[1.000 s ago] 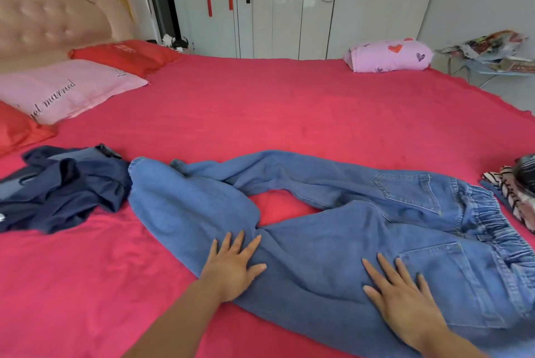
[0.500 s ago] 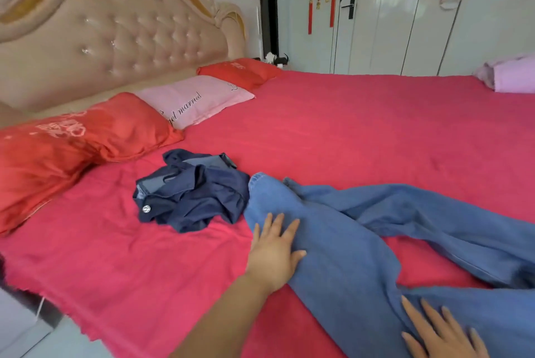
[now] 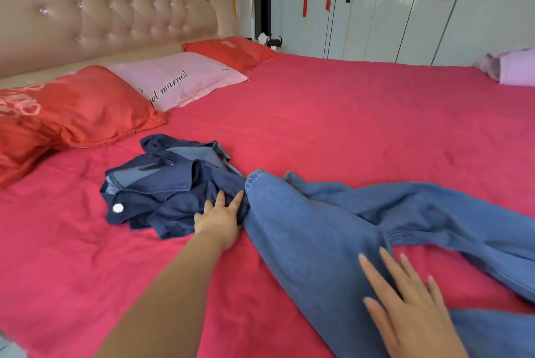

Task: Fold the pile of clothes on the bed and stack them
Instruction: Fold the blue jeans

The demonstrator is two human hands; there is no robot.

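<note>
Head view: the left hand has slid along the near leg of the blue jeans and now lies flat at the cuff, centre frame, with straight fingers reaching onto the crumpled navy garment just beside it. The right hand, lower right, stays spread flat on that same leg, gripping nothing. With the leg smoothed to its end across the red bed, the first fold looks next.

Home bedroom: bed, tufted headboard, pillows, wardrobe doors
</note>
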